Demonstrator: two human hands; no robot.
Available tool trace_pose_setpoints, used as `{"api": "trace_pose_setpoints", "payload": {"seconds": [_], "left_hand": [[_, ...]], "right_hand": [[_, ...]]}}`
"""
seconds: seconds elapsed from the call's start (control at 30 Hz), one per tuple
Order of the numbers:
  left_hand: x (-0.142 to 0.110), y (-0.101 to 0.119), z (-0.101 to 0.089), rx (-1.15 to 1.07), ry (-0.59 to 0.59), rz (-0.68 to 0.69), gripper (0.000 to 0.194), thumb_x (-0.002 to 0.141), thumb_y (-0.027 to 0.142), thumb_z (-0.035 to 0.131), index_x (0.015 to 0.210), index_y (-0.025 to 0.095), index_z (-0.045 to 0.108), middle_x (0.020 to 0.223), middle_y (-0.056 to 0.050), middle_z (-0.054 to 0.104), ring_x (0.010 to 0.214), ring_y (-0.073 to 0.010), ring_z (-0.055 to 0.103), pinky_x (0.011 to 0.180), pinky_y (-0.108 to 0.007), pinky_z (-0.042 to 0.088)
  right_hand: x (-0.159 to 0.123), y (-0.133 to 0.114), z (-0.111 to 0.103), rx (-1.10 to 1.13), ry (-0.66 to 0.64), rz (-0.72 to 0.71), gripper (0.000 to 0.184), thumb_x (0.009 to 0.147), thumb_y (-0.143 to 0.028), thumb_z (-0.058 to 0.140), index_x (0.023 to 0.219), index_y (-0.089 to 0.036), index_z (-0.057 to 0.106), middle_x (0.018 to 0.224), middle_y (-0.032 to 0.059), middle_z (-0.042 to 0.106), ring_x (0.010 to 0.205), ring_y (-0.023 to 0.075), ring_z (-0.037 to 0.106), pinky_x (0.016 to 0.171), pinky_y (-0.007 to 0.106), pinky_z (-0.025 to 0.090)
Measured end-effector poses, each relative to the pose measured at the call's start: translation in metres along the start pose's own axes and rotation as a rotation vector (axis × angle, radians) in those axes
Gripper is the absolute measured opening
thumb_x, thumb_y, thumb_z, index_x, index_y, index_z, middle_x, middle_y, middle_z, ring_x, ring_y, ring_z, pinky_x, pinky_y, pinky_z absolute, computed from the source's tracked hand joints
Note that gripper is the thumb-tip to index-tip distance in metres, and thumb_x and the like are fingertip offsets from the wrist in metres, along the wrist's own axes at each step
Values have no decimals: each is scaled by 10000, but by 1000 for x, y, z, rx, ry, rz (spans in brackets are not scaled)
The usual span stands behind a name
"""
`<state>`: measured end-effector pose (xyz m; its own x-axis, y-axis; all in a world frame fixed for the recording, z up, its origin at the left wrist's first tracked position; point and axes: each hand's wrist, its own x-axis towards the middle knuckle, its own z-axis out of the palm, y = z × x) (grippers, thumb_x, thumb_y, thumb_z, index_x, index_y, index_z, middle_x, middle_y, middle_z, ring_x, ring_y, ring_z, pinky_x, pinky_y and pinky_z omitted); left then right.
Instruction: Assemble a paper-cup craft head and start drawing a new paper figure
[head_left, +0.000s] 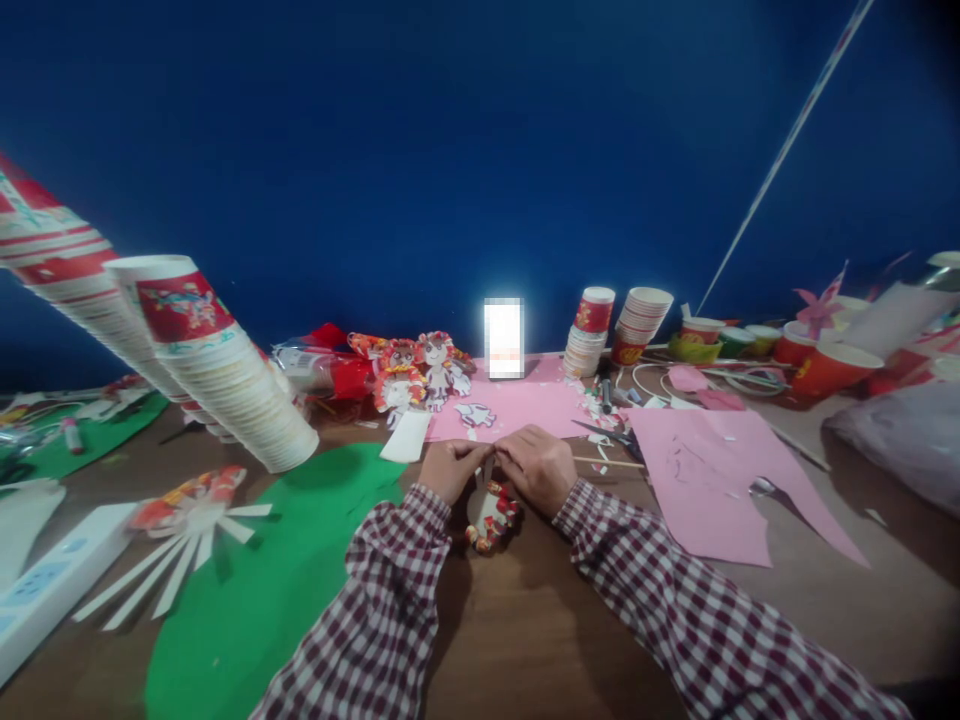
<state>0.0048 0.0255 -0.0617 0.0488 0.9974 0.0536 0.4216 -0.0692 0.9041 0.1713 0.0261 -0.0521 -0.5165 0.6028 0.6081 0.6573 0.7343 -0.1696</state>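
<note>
My left hand [453, 471] and my right hand [541, 468] meet over the brown table, fingertips pinched close together. Between and below them is a small paper-cup craft [495, 516] with a pale middle and a red, white and yellow curled edge. A narrow strip of it seems to run up into the fingers of both hands, though the fingertips hide its end. Just beyond the hands, a white animal cutout [475, 413] lies on pink paper [525, 400]. Scissors [611, 436] and a thin wooden stick [609, 461] are to the right of my right hand.
Leaning cup stacks [225, 350] stand at left, above green paper [247, 610] and a cup cut into strips [196, 520]. A white power strip [64, 580] is at far left. Finished-looking paper figures [405, 375], short cup stacks [589, 335] and cut pink paper [712, 480] lie around.
</note>
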Motion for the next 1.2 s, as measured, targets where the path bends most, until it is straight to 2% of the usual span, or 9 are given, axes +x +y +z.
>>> {"api": "trace_pose_setpoints", "payload": {"seconds": [0.23,0.6,0.97,1.07,1.2], "left_hand": [[0,0,0,-9,-5,-11,369,666,465,560,704,121,689,587,-23,651,546,-135,546,506,-215,410],[-1,1,1,-72,-10,15,298,672,385,577,739,114,682,653,-53,674,570,-145,574,511,-220,430],[-1,-1,2,-157,-32,34,266,668,314,598,808,100,670,763,-85,683,676,-165,604,603,-242,464],[-1,0,3,-213,-42,35,336,673,298,599,936,90,621,722,-64,664,611,-127,577,558,-217,445],[-4,5,2,-320,-50,39,608,664,278,618,1203,107,396,569,36,576,467,-72,487,452,-169,372]], "right_hand": [[0,0,1,-4,-11,4,182,860,-229,422,814,-168,587,780,55,600,760,151,507,706,260,383],[0,0,1,16,-37,35,151,858,-238,445,835,-181,583,806,40,615,766,138,525,703,239,370],[-1,0,0,56,-52,102,156,851,-266,455,916,-211,585,819,18,638,764,139,544,682,230,367],[0,0,0,80,-36,103,152,843,-256,466,930,-214,585,840,18,643,784,135,547,699,224,373],[0,0,0,92,-50,105,142,834,-229,474,912,-209,592,842,18,644,805,136,546,728,224,380]]}}
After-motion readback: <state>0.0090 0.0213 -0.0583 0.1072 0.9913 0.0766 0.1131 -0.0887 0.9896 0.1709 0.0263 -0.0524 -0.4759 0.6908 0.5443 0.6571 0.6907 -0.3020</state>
